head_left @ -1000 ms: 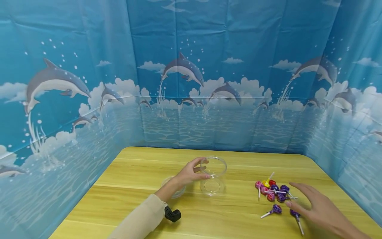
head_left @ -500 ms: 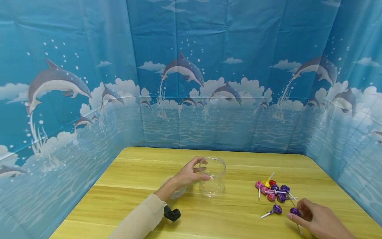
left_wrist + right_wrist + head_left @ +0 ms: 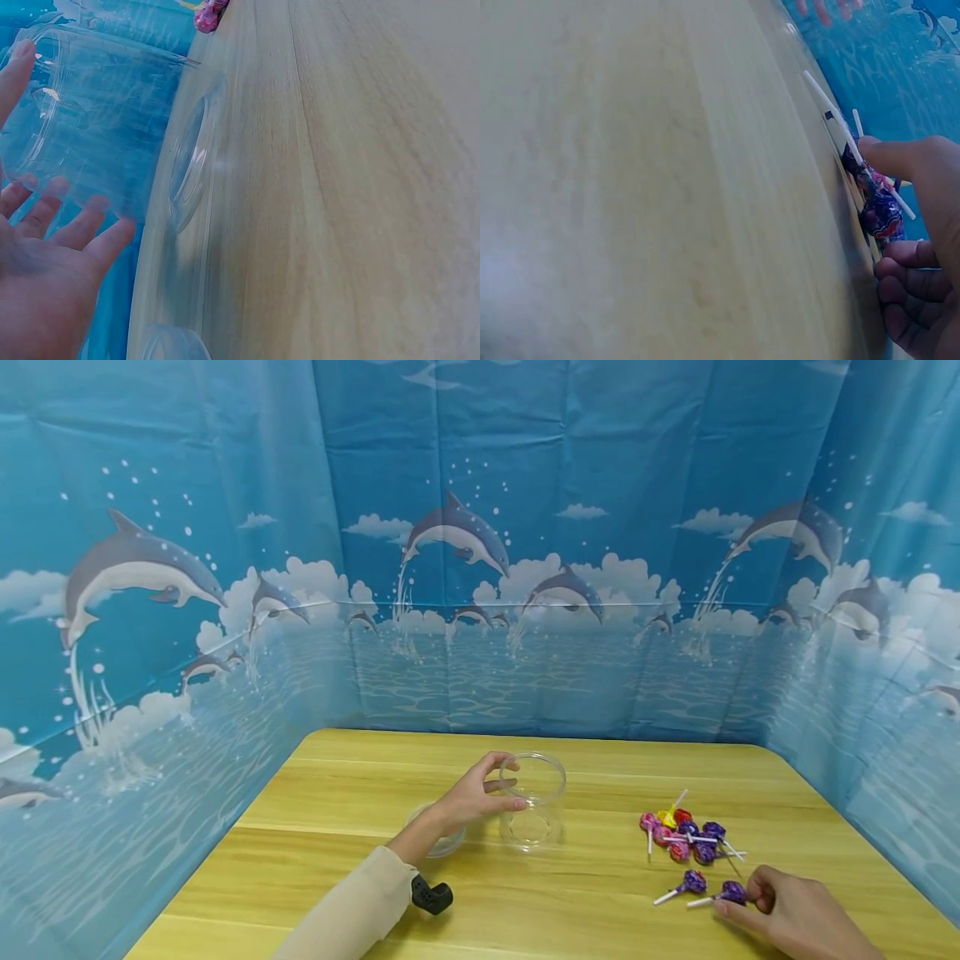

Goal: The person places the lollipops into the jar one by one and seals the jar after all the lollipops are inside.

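My left hand (image 3: pixel 474 795) holds a clear plastic jar (image 3: pixel 546 818), which stands upright with its mouth up. In the left wrist view the thumb and fingers lie on opposite sides of the jar (image 3: pixel 105 120). At the right, my right hand (image 3: pixel 802 910) pinches a purple-wrapped lollipop (image 3: pixel 733 893) between thumb and forefinger, its white stick pointing left. The right wrist view shows this lollipop (image 3: pixel 883 217) close to the tabletop. Another purple lollipop (image 3: pixel 693 882) lies just left of it. Behind both is a pile of pink, red, yellow and purple lollipops (image 3: pixel 678 852).
A clear round lid-like piece (image 3: pixel 450 845) lies partly hidden behind my left forearm. A black device (image 3: pixel 432 896) sits at my left wrist. The wooden table (image 3: pixel 570 910) ends at a blue dolphin-print curtain (image 3: pixel 495 677) on the back and sides.
My right hand has come down onto the nearest purple lollipop and taken hold of it. Its stick has swung from pointing toward me to pointing left. The left hand stays on the jar.
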Demonstrator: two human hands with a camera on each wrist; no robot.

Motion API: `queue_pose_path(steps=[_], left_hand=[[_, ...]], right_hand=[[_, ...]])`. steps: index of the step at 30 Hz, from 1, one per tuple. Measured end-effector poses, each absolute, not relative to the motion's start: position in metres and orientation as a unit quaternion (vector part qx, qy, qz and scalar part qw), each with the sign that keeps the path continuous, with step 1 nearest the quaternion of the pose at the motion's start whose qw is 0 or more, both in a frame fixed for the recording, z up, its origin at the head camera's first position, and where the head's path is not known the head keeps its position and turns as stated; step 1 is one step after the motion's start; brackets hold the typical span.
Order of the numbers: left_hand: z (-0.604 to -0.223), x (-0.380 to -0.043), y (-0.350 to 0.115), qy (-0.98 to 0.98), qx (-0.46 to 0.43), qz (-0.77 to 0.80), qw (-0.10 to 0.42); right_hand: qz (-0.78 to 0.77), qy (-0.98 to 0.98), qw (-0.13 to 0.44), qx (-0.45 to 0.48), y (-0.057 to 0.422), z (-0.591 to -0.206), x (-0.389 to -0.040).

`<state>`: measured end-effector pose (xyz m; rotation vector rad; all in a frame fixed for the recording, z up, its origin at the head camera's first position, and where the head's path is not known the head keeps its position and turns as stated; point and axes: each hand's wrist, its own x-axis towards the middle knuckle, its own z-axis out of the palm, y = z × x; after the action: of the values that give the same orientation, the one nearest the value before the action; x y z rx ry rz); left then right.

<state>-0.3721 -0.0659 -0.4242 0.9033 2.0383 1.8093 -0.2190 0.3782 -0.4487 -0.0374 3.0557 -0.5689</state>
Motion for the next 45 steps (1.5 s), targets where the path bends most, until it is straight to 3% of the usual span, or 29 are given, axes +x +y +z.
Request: queue_pose_path(steps=[13, 22, 31, 45], left_hand=[[-0.423, -0.372, -0.066, 0.707, 0.308, 0.624, 0.13], [-0.425, -0.371, -0.066, 0.707, 0.304, 0.627, 0.123], [-0.424, -0.37, -0.065, 0.707, 0.302, 0.628, 0.122], [-0.422, -0.369, -0.063, 0.706, 0.305, 0.627, 0.124]], right_hand=[[-0.21, 0.976, -0.007, -0.053, 0.385, -0.442, -0.226], [-0.147, 0.937, -0.229, -0.22, 0.375, -0.454, -0.225], [-0.179, 0.909, -0.186, -0.328, 0.378, -0.458, -0.236], [-0.181, 0.886, -0.229, -0.36, 0.383, -0.449, -0.24]])
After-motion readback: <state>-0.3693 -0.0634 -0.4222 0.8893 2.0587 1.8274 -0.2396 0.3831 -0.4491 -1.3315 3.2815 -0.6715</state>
